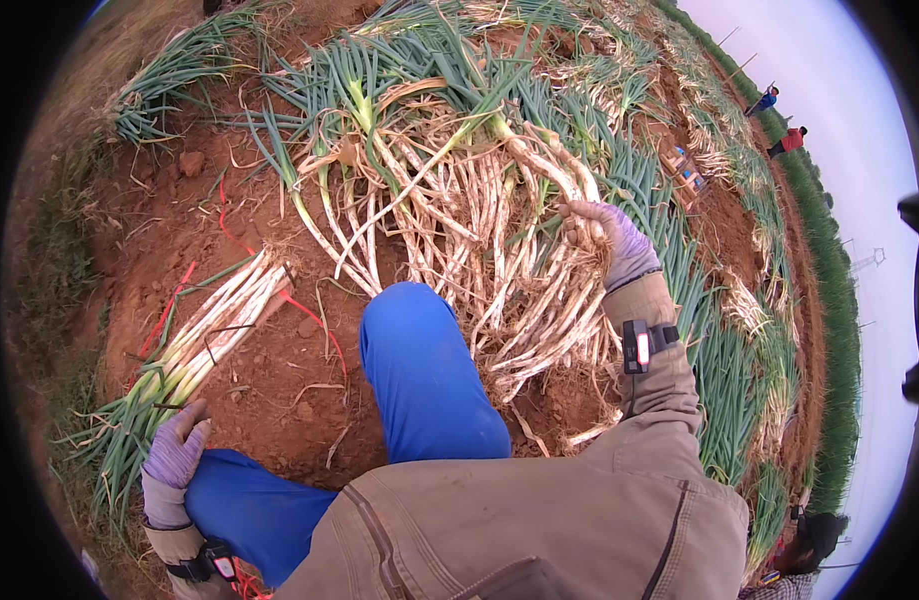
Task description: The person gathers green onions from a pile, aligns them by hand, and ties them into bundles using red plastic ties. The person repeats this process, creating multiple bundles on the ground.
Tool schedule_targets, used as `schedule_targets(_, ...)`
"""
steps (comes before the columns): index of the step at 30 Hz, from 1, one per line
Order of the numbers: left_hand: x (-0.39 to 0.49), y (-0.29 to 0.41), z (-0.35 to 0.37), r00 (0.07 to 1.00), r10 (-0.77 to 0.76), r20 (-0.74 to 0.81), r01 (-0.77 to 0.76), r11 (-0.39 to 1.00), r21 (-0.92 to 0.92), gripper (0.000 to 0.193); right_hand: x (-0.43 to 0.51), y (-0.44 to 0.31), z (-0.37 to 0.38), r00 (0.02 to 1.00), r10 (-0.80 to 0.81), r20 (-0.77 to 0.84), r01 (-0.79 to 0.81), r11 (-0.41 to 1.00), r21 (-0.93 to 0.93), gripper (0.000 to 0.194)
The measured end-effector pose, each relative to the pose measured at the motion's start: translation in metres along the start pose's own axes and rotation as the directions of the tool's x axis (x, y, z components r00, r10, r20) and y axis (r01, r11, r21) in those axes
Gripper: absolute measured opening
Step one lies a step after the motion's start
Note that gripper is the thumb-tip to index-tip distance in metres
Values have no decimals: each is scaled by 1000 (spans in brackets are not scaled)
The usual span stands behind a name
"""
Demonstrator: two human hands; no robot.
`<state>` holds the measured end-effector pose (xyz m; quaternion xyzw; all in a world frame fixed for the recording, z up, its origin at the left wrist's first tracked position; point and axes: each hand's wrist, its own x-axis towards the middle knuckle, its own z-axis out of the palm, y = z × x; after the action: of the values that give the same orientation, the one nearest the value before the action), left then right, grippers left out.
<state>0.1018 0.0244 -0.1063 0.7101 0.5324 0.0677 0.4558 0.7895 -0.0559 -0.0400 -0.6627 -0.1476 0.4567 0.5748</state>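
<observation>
My right hand, in a purple and white glove, grips a few thick Welsh onion stalks near their root ends. Under and beside it spreads a large loose heap of Welsh onions, white shanks towards me and green leaves pointing away. My left hand, gloved alike, hovers by my left knee, thumb and fingers slightly apart. Just beyond its fingertips lies a smaller bunch of Welsh onions, roots away from me. Thin dark rods show across that bunch; whether the left fingers touch its leaves is unclear.
Red plastic strings lie on the reddish soil around the smaller bunch. More onions lie far left and in rows at right. A crate stands at right. A co-worker is close at lower right; two people are farther off.
</observation>
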Motion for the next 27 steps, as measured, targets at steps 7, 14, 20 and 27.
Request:
schedule_targets(7,12,-23,2,999,6,52,-1,995,-98,46,-79,-151,-94,837,-466,285,329,847,418,34)
schedule_targets(14,35,-52,1,992,-13,124,40,976,-216,54,-198,-166,-237,832,-549,79,504,807,308,38)
schedule_targets(20,44,-61,-4,988,-38,151,68,978,-199,53,-243,-44,-312,829,-393,-398,535,765,358,42)
schedule_targets(27,76,-71,2,979,-7,204,2,1000,24,52,-263,-111,-403,816,-358,-453,558,693,456,40)
